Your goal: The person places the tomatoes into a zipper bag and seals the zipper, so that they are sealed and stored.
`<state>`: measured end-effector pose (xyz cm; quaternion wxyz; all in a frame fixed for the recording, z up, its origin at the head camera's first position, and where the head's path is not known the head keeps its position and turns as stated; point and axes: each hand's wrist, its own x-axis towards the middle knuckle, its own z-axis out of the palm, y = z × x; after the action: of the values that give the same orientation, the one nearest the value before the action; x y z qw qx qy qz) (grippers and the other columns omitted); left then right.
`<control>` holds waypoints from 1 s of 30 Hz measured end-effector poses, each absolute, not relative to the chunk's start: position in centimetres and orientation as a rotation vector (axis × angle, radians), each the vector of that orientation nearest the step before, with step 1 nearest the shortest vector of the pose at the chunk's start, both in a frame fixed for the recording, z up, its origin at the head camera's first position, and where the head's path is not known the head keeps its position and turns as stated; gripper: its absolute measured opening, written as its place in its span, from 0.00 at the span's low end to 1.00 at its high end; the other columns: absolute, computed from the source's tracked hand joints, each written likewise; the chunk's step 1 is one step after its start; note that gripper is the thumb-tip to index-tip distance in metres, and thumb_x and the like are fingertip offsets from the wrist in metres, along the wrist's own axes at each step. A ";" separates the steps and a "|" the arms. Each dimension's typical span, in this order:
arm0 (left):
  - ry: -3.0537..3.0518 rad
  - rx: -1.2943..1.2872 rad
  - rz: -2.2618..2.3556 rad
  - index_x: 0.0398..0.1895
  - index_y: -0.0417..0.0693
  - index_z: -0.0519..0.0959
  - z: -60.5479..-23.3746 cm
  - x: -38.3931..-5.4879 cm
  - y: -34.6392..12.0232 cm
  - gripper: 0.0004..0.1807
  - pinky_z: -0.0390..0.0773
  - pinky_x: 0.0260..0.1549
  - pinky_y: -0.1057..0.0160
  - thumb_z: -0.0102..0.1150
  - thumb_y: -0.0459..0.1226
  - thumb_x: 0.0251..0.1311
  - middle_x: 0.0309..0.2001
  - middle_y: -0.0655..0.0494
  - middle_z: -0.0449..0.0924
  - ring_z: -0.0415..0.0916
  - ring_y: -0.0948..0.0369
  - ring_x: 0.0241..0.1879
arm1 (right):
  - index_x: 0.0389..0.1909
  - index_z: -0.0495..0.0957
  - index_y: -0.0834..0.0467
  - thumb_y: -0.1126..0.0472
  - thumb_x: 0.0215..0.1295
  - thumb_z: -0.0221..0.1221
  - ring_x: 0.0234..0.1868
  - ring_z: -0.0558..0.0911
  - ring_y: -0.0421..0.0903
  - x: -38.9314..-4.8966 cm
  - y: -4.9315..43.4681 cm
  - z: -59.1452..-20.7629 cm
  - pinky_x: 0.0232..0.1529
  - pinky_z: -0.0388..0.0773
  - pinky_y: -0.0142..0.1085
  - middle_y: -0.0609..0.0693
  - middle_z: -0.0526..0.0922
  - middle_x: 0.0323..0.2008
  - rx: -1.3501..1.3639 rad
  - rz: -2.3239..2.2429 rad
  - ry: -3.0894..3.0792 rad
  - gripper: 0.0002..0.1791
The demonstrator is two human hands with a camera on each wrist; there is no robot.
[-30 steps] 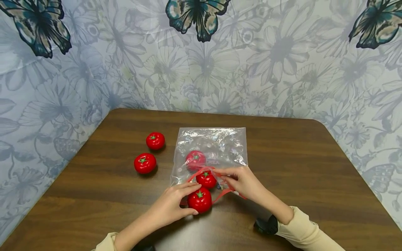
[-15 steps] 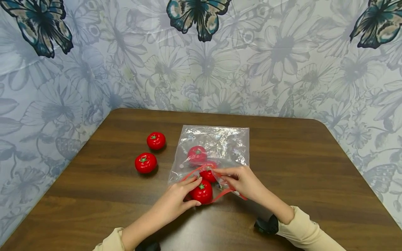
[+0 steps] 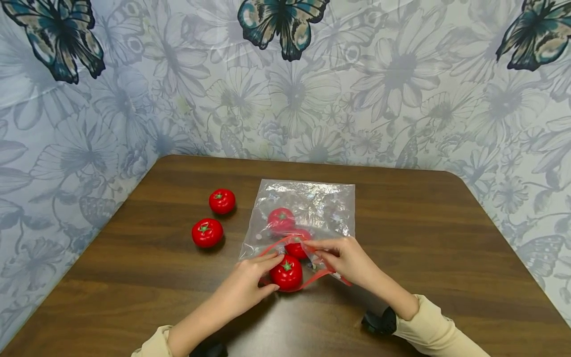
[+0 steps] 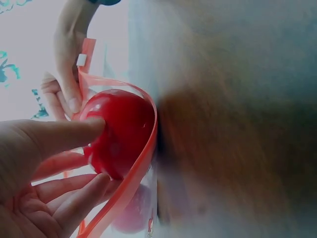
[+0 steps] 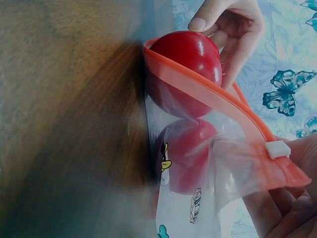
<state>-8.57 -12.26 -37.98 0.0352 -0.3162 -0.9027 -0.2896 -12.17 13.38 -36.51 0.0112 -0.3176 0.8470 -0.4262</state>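
I count two loose tomatoes (image 3: pixel 207 233) on the table (image 3: pixel 134 282) and three more at one clear bag (image 3: pixel 321 203), the front tomato (image 3: pixel 286 273) ringed by its orange edge (image 5: pixel 198 84). The left hand (image 3: pixel 247 281) reaches in from low left, gripping that tomato between thumb and fingers. As far as I can see past the plastic, the right hand (image 3: pixel 347 259) pinches the bag's edge.

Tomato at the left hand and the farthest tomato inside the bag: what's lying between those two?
A third tomato, partly covered by the clear bag, lies between them; the head view shows this.
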 end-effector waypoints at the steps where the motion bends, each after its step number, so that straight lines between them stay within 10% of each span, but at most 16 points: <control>1: -2.768 -0.969 -0.876 0.55 0.39 0.77 -37.9 -8.5 -12.3 0.29 0.76 0.44 0.58 0.73 0.34 0.45 0.54 0.44 0.75 0.75 0.52 0.50 | 0.51 0.81 0.58 0.76 0.56 0.62 0.16 0.72 0.34 -12.2 13.4 -36.5 0.14 0.68 0.28 0.53 0.85 0.37 -0.991 -1.331 2.641 0.21; 30: -2.611 -0.966 -0.853 0.51 0.39 0.80 -38.8 -9.2 -11.0 0.24 0.78 0.40 0.59 0.71 0.32 0.47 0.50 0.45 0.78 0.77 0.53 0.47 | 0.49 0.82 0.58 0.75 0.56 0.62 0.13 0.63 0.31 -12.4 13.4 -36.9 0.12 0.62 0.27 0.48 0.85 0.32 -1.062 -1.346 2.636 0.20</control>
<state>-9.17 -11.02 -38.85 0.1144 -0.3296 -0.8908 -0.2911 -12.39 13.40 -36.93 -0.0014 -0.3376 0.8384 -0.4279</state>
